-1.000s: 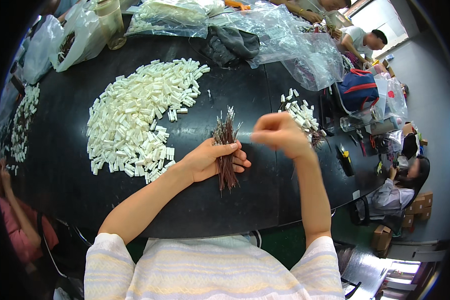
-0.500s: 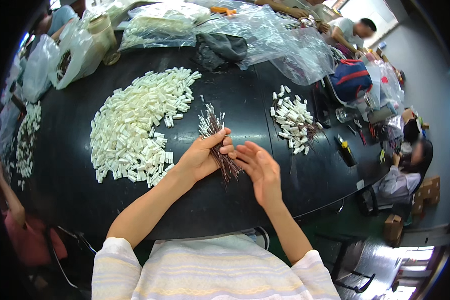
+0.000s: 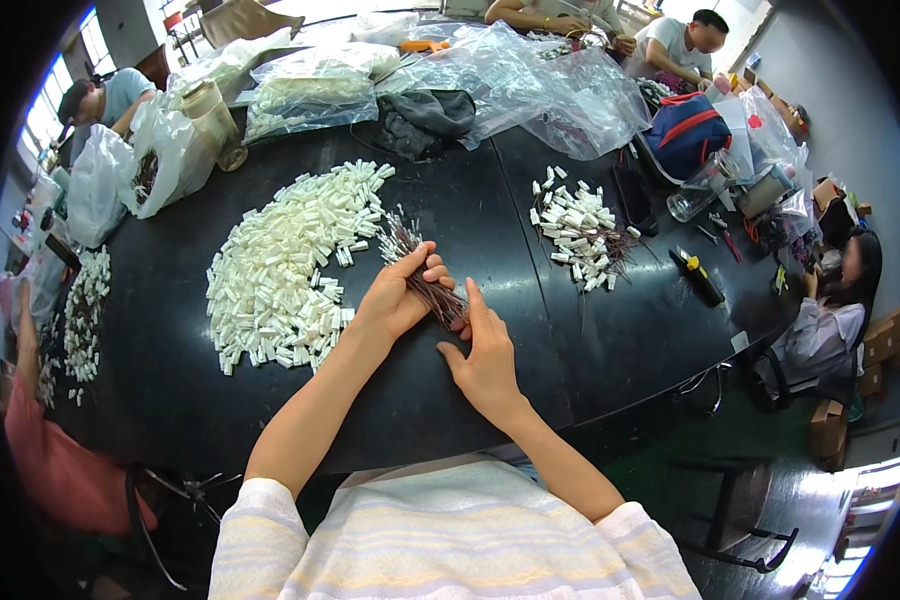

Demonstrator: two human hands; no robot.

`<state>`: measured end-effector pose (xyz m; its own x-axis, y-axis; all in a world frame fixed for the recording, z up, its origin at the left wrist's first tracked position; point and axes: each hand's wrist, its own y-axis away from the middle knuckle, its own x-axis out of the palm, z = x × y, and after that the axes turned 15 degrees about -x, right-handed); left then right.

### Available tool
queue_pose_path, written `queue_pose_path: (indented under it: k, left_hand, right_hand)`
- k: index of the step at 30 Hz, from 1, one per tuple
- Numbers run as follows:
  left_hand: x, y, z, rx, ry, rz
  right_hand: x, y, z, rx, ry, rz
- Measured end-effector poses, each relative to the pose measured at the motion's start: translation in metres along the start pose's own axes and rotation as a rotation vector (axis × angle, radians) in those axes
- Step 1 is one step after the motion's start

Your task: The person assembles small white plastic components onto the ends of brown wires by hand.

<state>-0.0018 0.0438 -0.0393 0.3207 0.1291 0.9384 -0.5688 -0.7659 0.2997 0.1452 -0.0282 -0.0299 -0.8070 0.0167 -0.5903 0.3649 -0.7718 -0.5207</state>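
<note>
A bundle of thin brown wires (image 3: pixel 437 298) with whitish, metallic-looking tips is wrapped in my left hand (image 3: pixel 395 300), tips pointing up and away. My right hand (image 3: pixel 487 365) is at the lower end of the bundle, fingers stretched along its side and thumb held apart; whether it touches the wires is hard to tell. To the left of my hands spreads a large heap of small white plastic housings (image 3: pixel 280 275). On the right lies a smaller heap of white housings with brown wires (image 3: pixel 578 228) sticking out.
Clear plastic bags (image 3: pixel 320 90) and a dark cloth (image 3: pixel 425 120) line the far side of the black table (image 3: pixel 420 420). To the right are a yellow-and-black cutter (image 3: pixel 700 275), a glass jar (image 3: pixel 700 190) and a blue-red bag (image 3: pixel 688 138). Several people sit around the table.
The view has shifted. My right hand has turned and come in closer to the bundle's lower end. My left hand keeps hold of the wires.
</note>
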Motion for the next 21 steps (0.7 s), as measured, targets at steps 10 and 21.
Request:
queue_pose_path:
  k: [10,21]
  left_hand:
    - [0.001,0.0,-0.003,0.028,-0.116,-0.103]
    - [0.032,-0.024,0.027,0.098,-0.261,-0.005]
  right_hand:
    - [-0.067,0.006,-0.02,0.391,-0.613,-0.222]
    - [-0.043,-0.047,-0.027,-0.222,0.275,-0.136]
